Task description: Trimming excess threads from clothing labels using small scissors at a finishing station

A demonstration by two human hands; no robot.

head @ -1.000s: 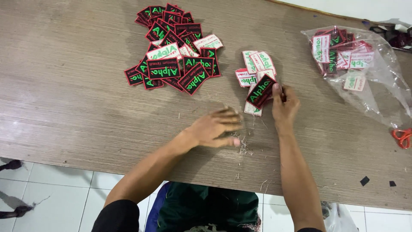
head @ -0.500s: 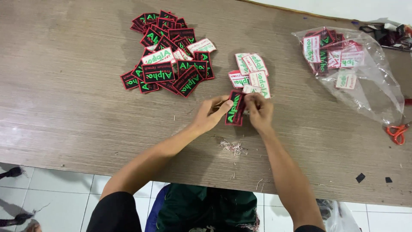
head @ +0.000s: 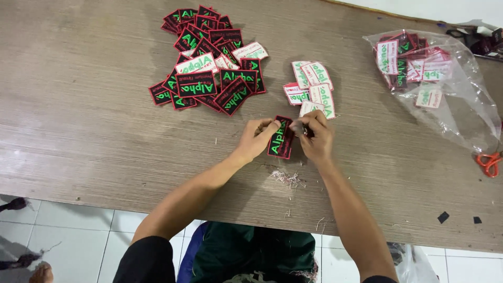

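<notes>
A black patch, rectangular with a red stitched border and green lettering, was held just above a wooden table, a little right of the middle of the view. The left hand pinched its left edge between thumb and fingers, and the right hand closed its fingers on the upper right edge, seemingly around a small tool too hidden to name. At about six o'clock from the patch, a small heap of thread trimmings lay on the wood, which suggested that loose threads were being cleaned off. At about eleven o'clock lay a big loose pile of patches, mostly face up, black and red, apparently yet to be handled. At about one o'clock, close to the hands, sat a small stack of patches turned face down, showing pale backing with the letters mirrored; these looked finished. Judged by the two heaps, only a small share was done and most remained. At two o'clock, far across the table, a clear crinkled plastic bag held more patches, some face down. Orange-handled scissors lay at the right edge, at three o'clock. The table had a grey-brown wood grain, matte and worn, with stray threads scattered on it. Below its near edge showed pale floor tiles.
</notes>
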